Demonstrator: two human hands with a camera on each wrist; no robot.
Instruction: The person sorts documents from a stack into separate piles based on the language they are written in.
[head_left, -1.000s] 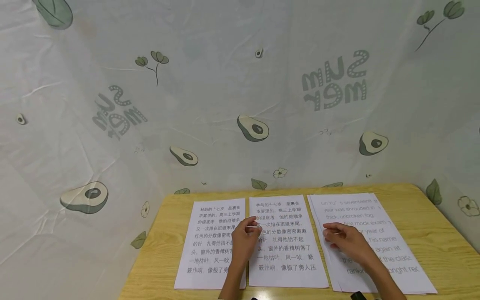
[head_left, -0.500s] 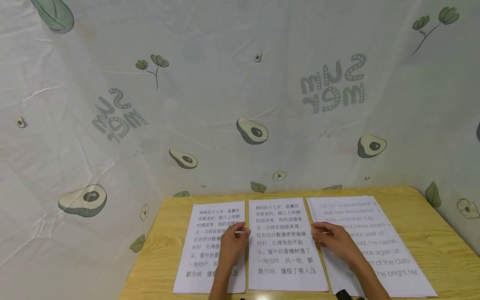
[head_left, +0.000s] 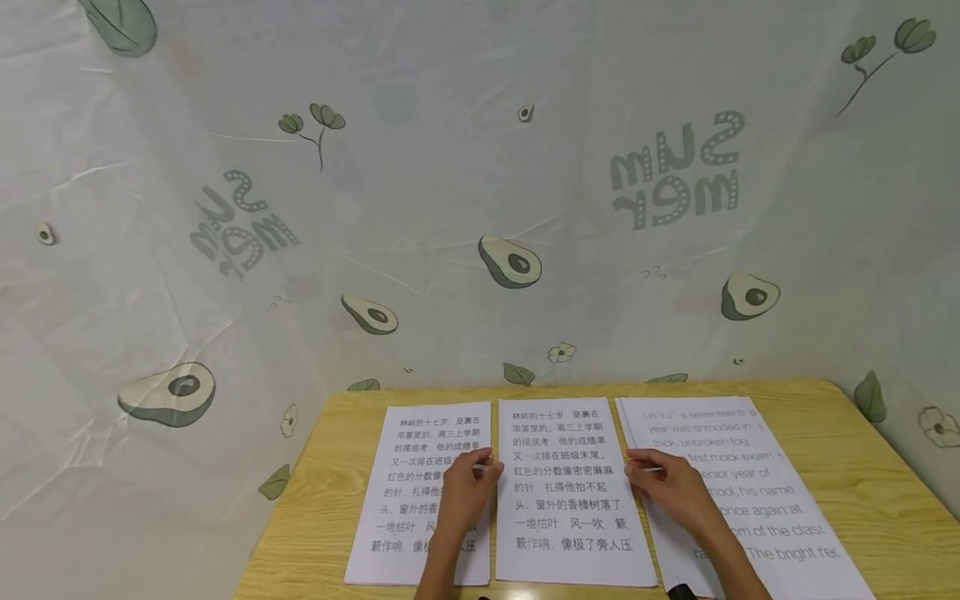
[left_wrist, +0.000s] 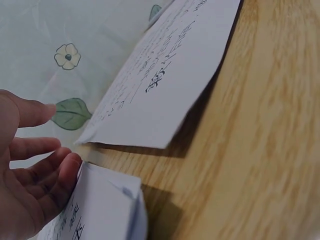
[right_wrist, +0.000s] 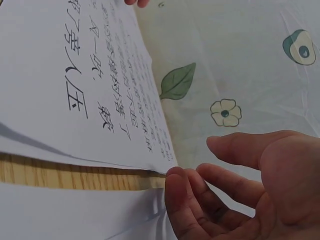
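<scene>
Three stacks of printed paper lie side by side. The middle stack (head_left: 562,492) carries Chinese text, as does the left stack (head_left: 405,508); the right stack (head_left: 780,533) has English text and slightly fanned sheets. My left hand (head_left: 467,492) is over the left stack's right side, fingertips near the middle stack's left edge. My right hand (head_left: 675,492) hovers over the right stack, fingertips at the middle stack's right edge. In both wrist views, the thumb (left_wrist: 32,112) of the left hand and the thumb (right_wrist: 240,147) of the right stand apart from relaxed fingers, with nothing pinched.
The stacks lie on a yellow wood-grain table (head_left: 900,517). Behind and to the left hangs a pale curtain (head_left: 420,167) printed with avocados and leaves. A dark object (head_left: 681,592) shows at the bottom edge near my right forearm.
My left hand has moved left from over the middle stack to its left edge. My right hand has shifted left to its right edge. The stacks stay in place.
</scene>
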